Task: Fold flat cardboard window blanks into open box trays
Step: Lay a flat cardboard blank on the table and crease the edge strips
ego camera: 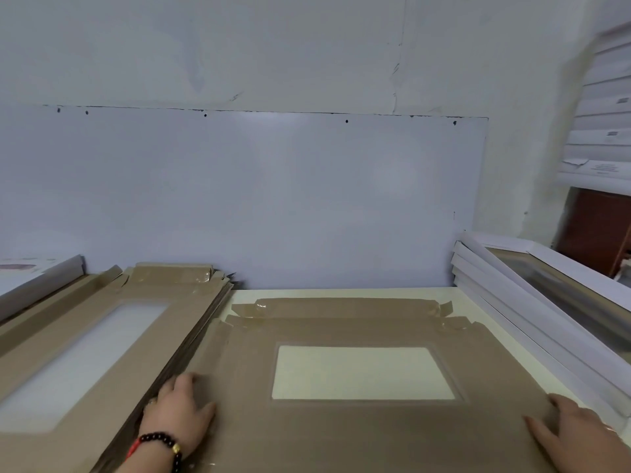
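Head view: both the left hand (pixel 177 409) and right hand (pixel 577 435) press open-fingered on the flat brown cardboard window blank (pixel 358 435), gripping nothing, so uneven pressure could probably skew its side-flap creases.

Looks like a small packing workshop: stack of flat blanks (pixel 102 336) on the left, folded white trays (pixel 532 302) piled right, bare wall (pixel 273 63).
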### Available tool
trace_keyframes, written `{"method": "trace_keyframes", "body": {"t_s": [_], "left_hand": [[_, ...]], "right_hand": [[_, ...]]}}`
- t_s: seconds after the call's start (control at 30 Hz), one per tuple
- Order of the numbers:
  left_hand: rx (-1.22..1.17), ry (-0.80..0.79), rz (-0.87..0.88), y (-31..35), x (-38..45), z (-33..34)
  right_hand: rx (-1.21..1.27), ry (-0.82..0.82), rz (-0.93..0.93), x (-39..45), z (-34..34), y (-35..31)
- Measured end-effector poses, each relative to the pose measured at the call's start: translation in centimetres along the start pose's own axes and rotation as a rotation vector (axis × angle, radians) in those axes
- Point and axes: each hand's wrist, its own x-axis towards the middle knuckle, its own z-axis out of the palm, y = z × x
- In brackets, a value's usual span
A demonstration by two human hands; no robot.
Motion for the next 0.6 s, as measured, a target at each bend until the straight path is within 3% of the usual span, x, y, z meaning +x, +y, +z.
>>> {"method": "trace_keyframes", "body": {"t_s": [0.1,0.23,0.4,0.53,0.6], "left_hand": [[-0.101,-0.004,-0.016,0.6,0.6,-0.6],[-0.177,-0.008,-0.037,0.2,0.0,-1.2],[-0.144,-0.112,0.124,-1.4,-2.9,-2.7],[0.008,-0.201,0.212,-1.6,-5.4,-5.2],[0.239,-0.21,0.243,-0.9,-6.2,-6.0]], "right_hand": [[0.227,-0.097,0.025,0.7,-0.1,0.0],[0.284,-0.097,0.039,2.4,1.0,2.1],[0.461,-0.221,0.077,4.4,3.3,8.7],[0.413,-0.179,0.111,5.1,3.9,7.9],[0.31,-0.023,0.01,4.3,2.7,7.4]]}}
